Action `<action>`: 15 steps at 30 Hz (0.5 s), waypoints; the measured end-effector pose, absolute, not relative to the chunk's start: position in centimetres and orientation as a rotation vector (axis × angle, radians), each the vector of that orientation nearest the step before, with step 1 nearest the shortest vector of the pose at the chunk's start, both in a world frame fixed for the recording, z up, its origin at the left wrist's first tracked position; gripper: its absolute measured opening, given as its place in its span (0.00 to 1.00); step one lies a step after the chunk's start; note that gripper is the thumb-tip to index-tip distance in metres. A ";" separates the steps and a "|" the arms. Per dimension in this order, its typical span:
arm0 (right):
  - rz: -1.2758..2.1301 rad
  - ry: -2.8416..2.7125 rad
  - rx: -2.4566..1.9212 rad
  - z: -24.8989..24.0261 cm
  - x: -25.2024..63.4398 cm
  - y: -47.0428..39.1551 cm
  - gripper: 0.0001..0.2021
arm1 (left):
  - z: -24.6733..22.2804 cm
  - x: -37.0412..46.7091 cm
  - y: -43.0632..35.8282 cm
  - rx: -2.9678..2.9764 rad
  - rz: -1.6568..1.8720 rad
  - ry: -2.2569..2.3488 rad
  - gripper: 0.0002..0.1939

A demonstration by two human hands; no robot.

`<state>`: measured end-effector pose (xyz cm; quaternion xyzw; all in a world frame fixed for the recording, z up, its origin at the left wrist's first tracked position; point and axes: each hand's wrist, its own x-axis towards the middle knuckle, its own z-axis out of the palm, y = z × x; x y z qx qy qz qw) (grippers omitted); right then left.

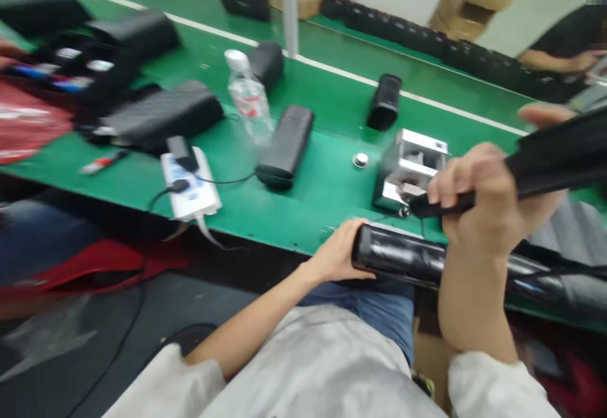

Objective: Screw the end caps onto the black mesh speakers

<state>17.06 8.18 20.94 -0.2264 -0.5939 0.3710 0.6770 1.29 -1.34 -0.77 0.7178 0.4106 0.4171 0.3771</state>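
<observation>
Near the front edge of the green table (pixel 190 184), my left hand (pixel 342 252) is wrapped round the left end of a long, glossy black cylinder (pixel 403 252). My right hand (pixel 493 196) is raised over the cylinder's middle and grips a black tool (pixel 559 159) with a dark body. The tool's narrow tip points left, beside a silver metal fixture (pixel 412 168). A small round silver piece (pixel 360 160) lies to the left of that fixture. Motion blurs the tool and my right fingers.
A dark speaker-like box (pixel 289 143), a plastic bottle (pixel 249 98) and a white power strip (pixel 192 184) with cables stand left of centre. Another black box (pixel 385 102) is behind the fixture. Black cases lie far left. A person's arm (pixel 559 62) shows at the upper right.
</observation>
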 end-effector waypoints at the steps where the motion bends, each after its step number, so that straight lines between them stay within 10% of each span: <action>1: 0.737 -1.314 -0.467 21.7 17.8 8.8 0.22 | -0.8 1.1 -1.3 1.841 1.048 1.067 0.64; 15: 0.392 -1.293 -0.606 19.5 21.9 15.4 0.15 | -1.2 0.8 -1.4 1.889 0.985 1.118 0.67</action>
